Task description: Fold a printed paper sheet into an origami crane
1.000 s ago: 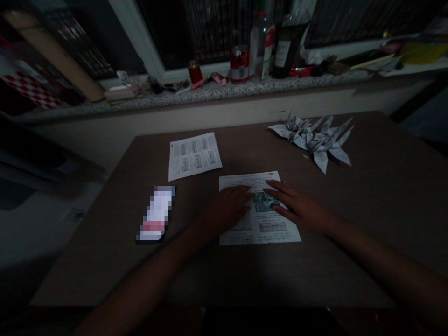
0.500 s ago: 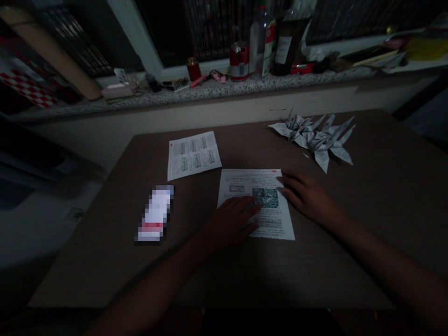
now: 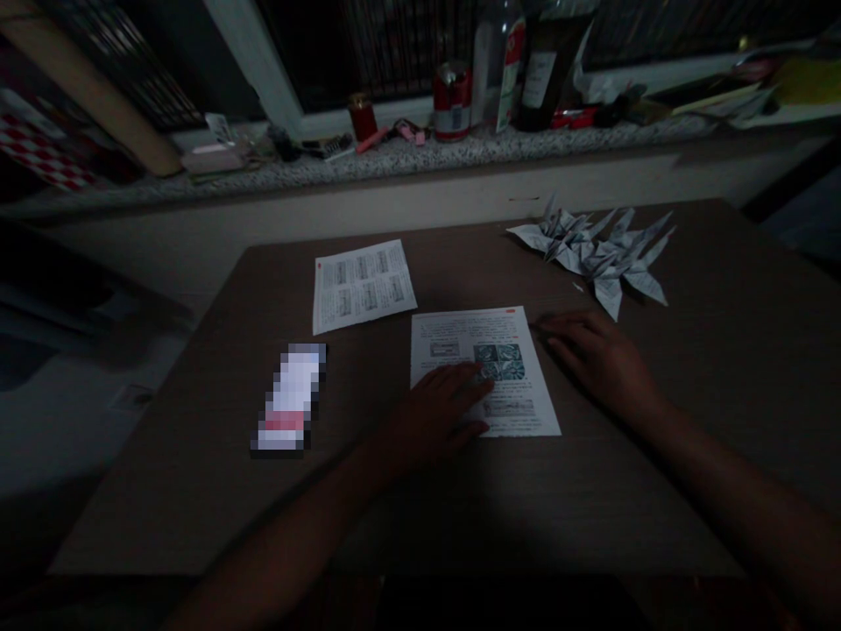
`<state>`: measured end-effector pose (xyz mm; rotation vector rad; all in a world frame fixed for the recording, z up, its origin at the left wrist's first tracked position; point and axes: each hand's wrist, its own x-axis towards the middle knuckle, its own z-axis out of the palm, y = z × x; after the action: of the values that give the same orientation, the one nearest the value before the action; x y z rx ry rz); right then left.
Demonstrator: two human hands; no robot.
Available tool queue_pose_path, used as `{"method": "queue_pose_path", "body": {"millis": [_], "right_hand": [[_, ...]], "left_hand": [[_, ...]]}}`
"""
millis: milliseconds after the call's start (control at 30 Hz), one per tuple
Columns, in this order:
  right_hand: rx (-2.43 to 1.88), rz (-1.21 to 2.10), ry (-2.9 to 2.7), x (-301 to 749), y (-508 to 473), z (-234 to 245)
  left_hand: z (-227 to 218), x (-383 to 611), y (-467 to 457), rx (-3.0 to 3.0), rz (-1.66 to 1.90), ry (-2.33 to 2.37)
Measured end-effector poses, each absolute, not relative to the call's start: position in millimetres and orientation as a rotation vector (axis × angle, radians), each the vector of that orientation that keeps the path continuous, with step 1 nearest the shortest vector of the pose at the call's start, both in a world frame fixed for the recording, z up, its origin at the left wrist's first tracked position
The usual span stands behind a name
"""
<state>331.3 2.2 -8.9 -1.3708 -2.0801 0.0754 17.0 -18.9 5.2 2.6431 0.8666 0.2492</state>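
Note:
A printed sheet of paper [image 3: 519, 407] lies flat on the brown table in front of me. My left hand [image 3: 440, 407] rests on its left and middle part with the fingers stretched out, covering some of the print. To the right of the sheet is my right hand [image 3: 597, 355], palm down on or just over the table, its fingers apart and pointing toward the sheet's right edge. A small gap separates those fingertips from the paper. Neither hand grasps anything.
A second printed sheet [image 3: 364, 287] lies at the back left, with a phone [image 3: 289, 399] nearer me. Several folded paper cranes [image 3: 597, 250] sit clustered at the back right. Behind the table, a stone windowsill [image 3: 302, 171] bears a red can [image 3: 452, 101], bottles and small items.
My right hand has slid right, off the edge of the sheet and onto the table side. My left hand stays on the paper. The camera view has tilted slightly.

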Motion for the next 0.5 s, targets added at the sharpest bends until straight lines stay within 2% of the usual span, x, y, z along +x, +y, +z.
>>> {"method": "queue_pose_path", "body": {"millis": [300,500], "right_hand": [[-1.095,0.483,-2.283,321,-9,-3],[-0.965,0.622,-2.419,327,-16,-2]], "left_hand": [[3,14,-17,2.598,0.284,0.825],[3,14,-17,2.612,0.317,0.854]]}}
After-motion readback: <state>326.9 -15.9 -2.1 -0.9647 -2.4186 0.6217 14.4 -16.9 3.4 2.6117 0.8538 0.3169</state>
